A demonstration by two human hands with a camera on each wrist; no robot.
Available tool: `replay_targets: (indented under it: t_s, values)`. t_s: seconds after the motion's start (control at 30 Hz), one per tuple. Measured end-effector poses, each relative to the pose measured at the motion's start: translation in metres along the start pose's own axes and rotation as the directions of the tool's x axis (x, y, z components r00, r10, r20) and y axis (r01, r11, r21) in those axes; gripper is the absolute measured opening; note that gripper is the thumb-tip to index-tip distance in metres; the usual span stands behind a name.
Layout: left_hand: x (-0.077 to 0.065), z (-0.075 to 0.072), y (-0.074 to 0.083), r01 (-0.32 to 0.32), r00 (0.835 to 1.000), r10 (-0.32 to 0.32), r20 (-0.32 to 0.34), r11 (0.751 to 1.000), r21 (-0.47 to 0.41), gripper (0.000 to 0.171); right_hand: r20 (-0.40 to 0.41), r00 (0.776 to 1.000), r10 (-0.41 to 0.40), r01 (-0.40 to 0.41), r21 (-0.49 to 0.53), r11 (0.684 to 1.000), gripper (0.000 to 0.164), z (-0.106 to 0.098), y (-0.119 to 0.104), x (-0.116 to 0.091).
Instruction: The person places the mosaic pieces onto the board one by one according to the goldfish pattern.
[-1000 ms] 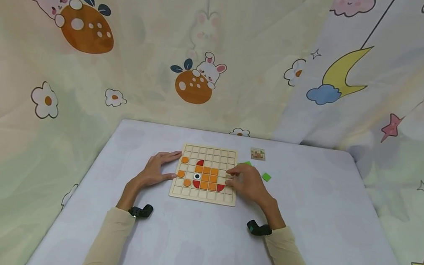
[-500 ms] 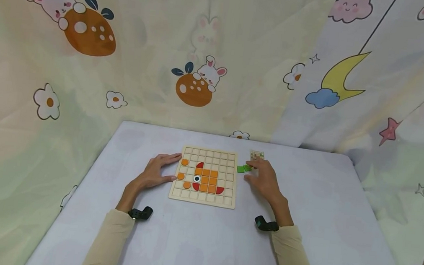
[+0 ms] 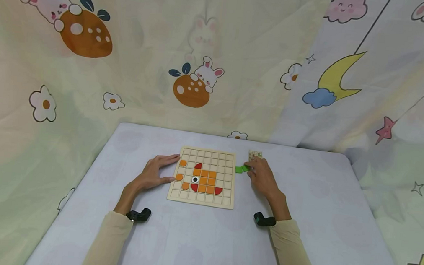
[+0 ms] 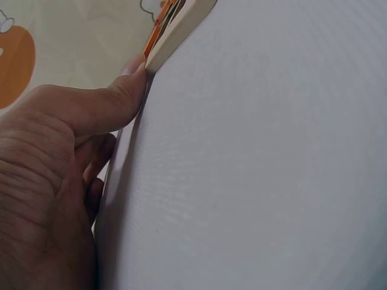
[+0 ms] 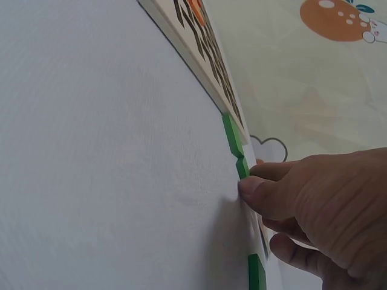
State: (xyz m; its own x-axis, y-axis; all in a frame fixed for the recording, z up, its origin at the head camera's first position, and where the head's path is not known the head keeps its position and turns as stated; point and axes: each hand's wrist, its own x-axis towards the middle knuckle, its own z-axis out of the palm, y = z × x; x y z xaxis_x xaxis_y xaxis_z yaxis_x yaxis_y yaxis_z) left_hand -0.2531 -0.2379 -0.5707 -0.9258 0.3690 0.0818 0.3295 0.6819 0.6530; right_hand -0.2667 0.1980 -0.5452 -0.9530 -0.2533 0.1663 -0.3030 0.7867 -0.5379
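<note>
A pale wooden grid board (image 3: 207,159) lies on the table. On it are orange square tiles (image 3: 203,181), red rounded pieces (image 3: 218,190), a white piece with a black dot (image 3: 195,180) and orange discs (image 3: 183,163). My left hand (image 3: 151,173) rests at the board's left edge, thumb and fingers spread, the thumb tip (image 4: 134,90) against its side. Past the right edge, my right hand (image 3: 264,179) pinches a green tile (image 5: 242,168) between thumb and forefinger. Another green tile (image 5: 232,136) sits between that one and the board.
A small printed card (image 3: 255,154) lies behind my right hand, partly covered by it. A further green tile (image 5: 257,272) shows below the hand in the right wrist view; the hand hides it in the head view. Patterned cloth (image 3: 142,59) hangs behind the table.
My right hand has moved from the board's right side out to the green tiles and closed its fingertips on one. My left hand has stayed at the left edge.
</note>
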Motion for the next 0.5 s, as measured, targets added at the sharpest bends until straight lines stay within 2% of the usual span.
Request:
replay_targets:
  t_s: [0.3, 0.5]
  values:
    - [-0.0005, -0.0027, 0.0043, 0.007, 1.000, -0.007, -0.002, 1.000, -0.014, 0.083, -0.014, 1.000, -0.028, 0.027, -0.049, 0.998, 0.024, -0.0011, 0.0010, -0.0002]
    - [-0.0015, -0.0017, 0.0028, -0.002, 1.000, 0.002, -0.008, 1.000, -0.026, 0.082, -0.067, 0.997, -0.024, 0.017, -0.105, 0.994, 0.026, -0.0027, 0.0020, -0.0052]
